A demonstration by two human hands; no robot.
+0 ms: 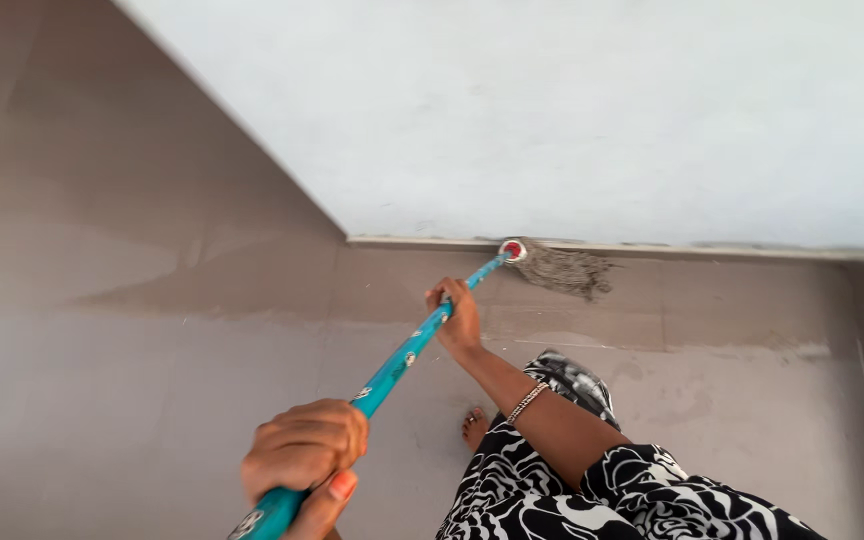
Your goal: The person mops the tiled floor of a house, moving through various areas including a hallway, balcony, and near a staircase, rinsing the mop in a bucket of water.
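A mop with a teal handle (pixel 392 372) runs from the lower left up to the base of the wall. Its grey string head (pixel 564 269) lies on the floor against the skirting, below a red and white collar (pixel 514 250). My left hand (pixel 304 448) is closed around the near, upper end of the handle. My right hand (pixel 458 316), with a beaded bracelet on its wrist, grips the handle further down, a short way from the mop head.
A white wall (pixel 552 110) meets the beige tiled floor (pixel 152 400) along a low skirting (pixel 712 248). A darker wet patch (pixel 222 285) spreads across the tiles at left. My bare foot (pixel 474 428) and a black-and-white patterned garment (pixel 552 500) are at the bottom.
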